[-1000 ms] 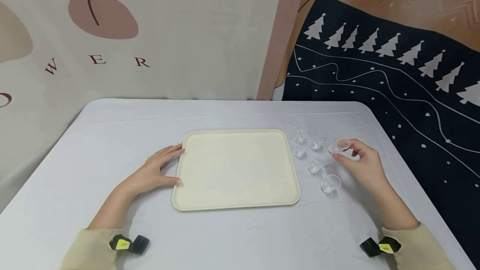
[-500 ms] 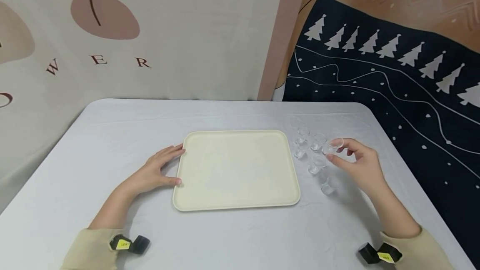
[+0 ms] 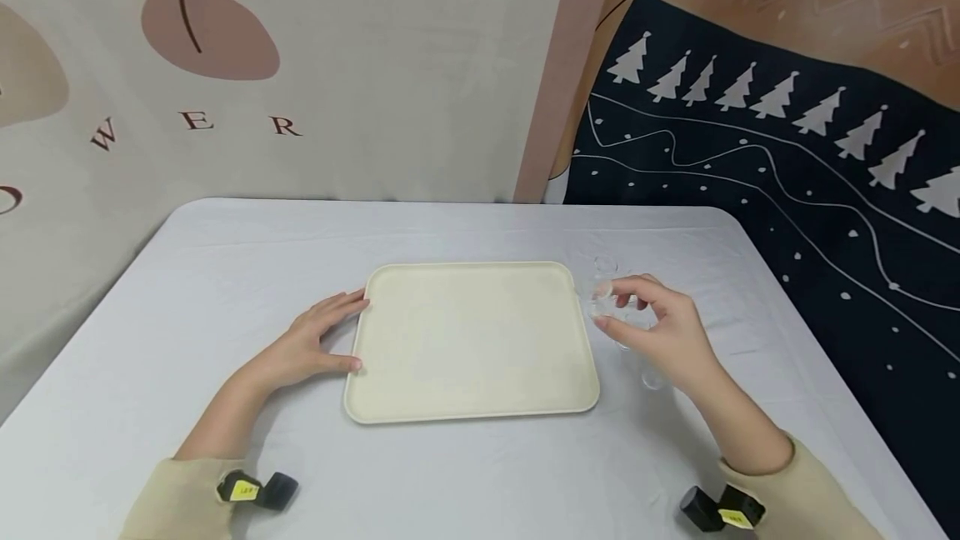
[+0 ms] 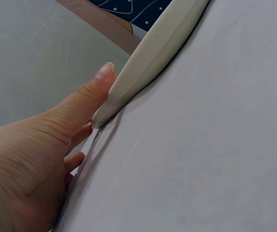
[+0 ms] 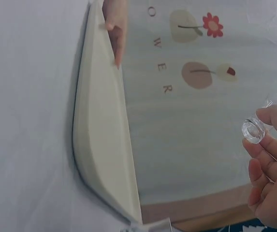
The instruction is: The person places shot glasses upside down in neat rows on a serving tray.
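Observation:
A cream rectangular tray (image 3: pixel 472 340) lies flat on the white-covered table. My left hand (image 3: pixel 303 348) rests against its left edge, thumb and fingers spread and touching the rim (image 4: pixel 145 63). Between thumb and fingers, my right hand (image 3: pixel 663 327) pinches a small clear glass cup (image 5: pixel 253 130), raised near the tray's right edge. In the right wrist view the cup's thick base faces the camera and is tilted. Several similar clear cups stand on the table right of the tray; one (image 3: pixel 606 263) shows behind the hand, another (image 3: pixel 651 377) below it, others are partly hidden.
The table (image 3: pixel 300 248) has a white cloth with rounded far corners. Behind it hangs a pale printed curtain (image 3: pixel 390 107); at the right is a dark cloth (image 3: pixel 750 157) with white trees. A black wrist camera (image 3: pixel 720 511) sits on the right sleeve.
My right hand has moved left with the glass cup, from beyond the other cups to beside the tray's right edge. The left hand and tray have stayed in place.

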A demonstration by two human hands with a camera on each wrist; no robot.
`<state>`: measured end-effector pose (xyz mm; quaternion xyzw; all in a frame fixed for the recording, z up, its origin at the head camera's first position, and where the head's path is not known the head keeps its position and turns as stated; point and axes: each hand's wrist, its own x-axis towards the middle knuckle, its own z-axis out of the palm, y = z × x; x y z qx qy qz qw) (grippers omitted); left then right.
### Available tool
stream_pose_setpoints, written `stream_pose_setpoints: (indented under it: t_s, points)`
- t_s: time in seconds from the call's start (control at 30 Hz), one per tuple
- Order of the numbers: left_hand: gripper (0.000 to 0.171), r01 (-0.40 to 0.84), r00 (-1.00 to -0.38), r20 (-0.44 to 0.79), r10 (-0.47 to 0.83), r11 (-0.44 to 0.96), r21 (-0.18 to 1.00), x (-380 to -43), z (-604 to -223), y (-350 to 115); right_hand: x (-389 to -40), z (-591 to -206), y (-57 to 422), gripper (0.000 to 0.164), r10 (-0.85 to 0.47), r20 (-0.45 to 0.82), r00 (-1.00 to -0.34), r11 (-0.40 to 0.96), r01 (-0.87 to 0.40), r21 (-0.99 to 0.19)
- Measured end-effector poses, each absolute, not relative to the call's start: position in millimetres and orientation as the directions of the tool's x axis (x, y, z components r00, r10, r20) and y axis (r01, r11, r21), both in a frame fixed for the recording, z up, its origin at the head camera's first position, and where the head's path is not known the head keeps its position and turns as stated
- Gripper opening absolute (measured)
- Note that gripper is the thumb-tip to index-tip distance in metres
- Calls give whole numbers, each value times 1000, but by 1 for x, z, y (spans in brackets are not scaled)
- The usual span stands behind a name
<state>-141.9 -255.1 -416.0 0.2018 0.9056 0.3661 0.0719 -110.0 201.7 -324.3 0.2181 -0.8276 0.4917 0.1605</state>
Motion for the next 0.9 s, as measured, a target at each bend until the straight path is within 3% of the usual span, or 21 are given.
stream_pose_setpoints:
  t_s: [0.9]
  points:
    - [91, 332, -903, 32, 428, 651, 683, -141, -415, -255, -132, -329, 117, 27, -353, 491, -796, 290, -592, -752]
